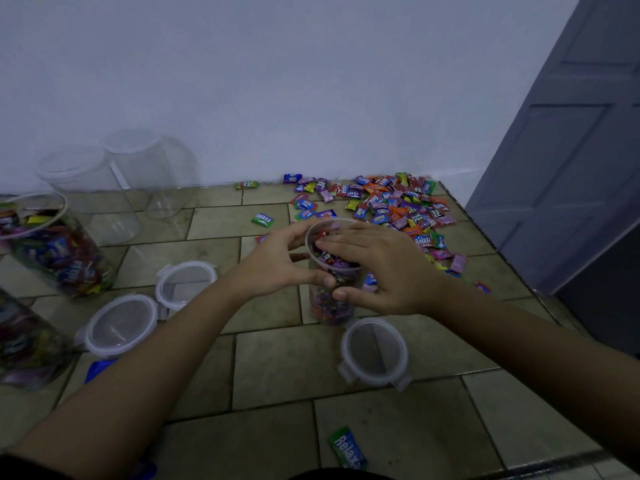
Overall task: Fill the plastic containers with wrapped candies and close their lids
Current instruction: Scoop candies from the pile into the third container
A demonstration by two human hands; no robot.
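Note:
A clear plastic container (330, 306) stands on the tiled floor in the middle, well filled with wrapped candies, its mouth uncovered. My left hand (280, 261) curls round its left side, thumb on the front wall. My right hand (377, 261) lies over the mouth with straight fingers on the candies inside, thumb against the front wall. A heap of wrapped candies (391, 206) is spread on the floor behind the container, near the wall. Three loose lids lie on the floor: one (375, 353) in front of the container, two (121, 325) (185, 282) to the left.
Two empty clear containers (83, 188) (145, 168) stand at the back left by the wall. Two candy-filled containers (55, 247) (24, 341) are at the left edge. A grey door (568, 168) stands at the right. Single candies (347, 446) (262, 220) lie loose on the tiles.

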